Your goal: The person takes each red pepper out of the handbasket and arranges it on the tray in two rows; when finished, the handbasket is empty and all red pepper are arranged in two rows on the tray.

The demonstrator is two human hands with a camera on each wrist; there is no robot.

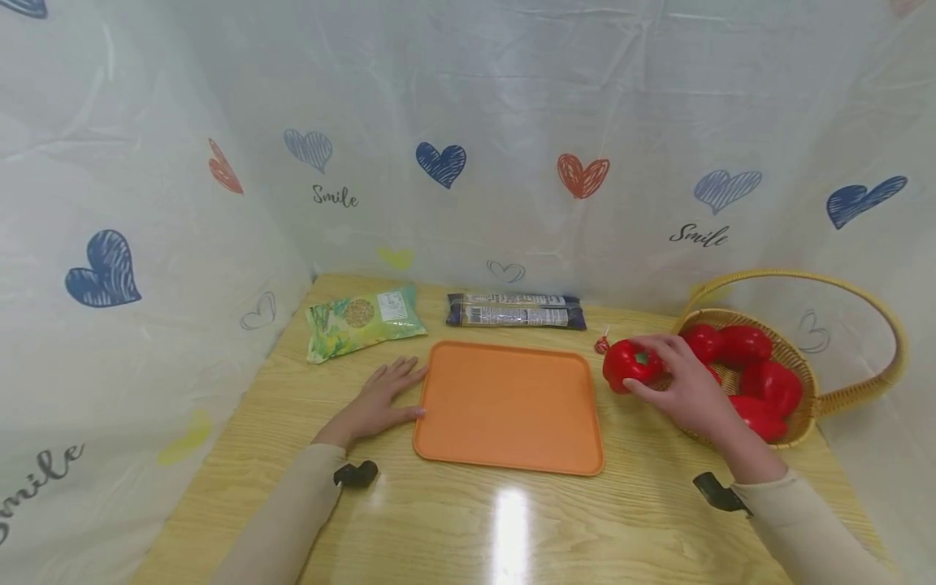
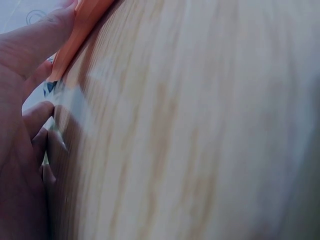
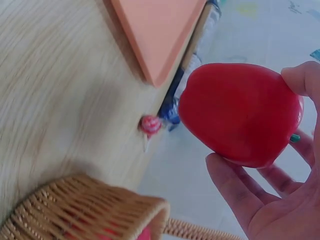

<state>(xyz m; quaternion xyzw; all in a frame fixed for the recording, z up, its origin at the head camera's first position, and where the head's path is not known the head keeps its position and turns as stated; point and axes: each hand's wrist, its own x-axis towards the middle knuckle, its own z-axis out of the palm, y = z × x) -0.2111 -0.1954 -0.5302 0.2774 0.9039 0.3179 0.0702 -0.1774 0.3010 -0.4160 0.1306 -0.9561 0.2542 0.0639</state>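
Note:
In the head view my right hand (image 1: 691, 386) grips a red bell pepper (image 1: 620, 367) with a green stem, between the tray and the basket. The right wrist view shows that pepper (image 3: 240, 112) pinched between thumb and fingers, held above the table. Several more red peppers (image 1: 771, 388) lie in the wicker basket (image 1: 808, 406) at the right. My left hand (image 1: 376, 406) rests with spread fingers at the left edge of the orange tray (image 1: 508, 406). In the left wrist view its thumb (image 2: 47, 32) touches the tray's rim (image 2: 82, 37).
A green and yellow bag (image 1: 366, 321) lies at the back left. Behind the tray are dark-ended long packets (image 1: 515, 311). A small wrapped lollipop (image 1: 602, 344) lies near the tray's back right corner. The basket's tall handle (image 1: 863, 398) arches over the right side.

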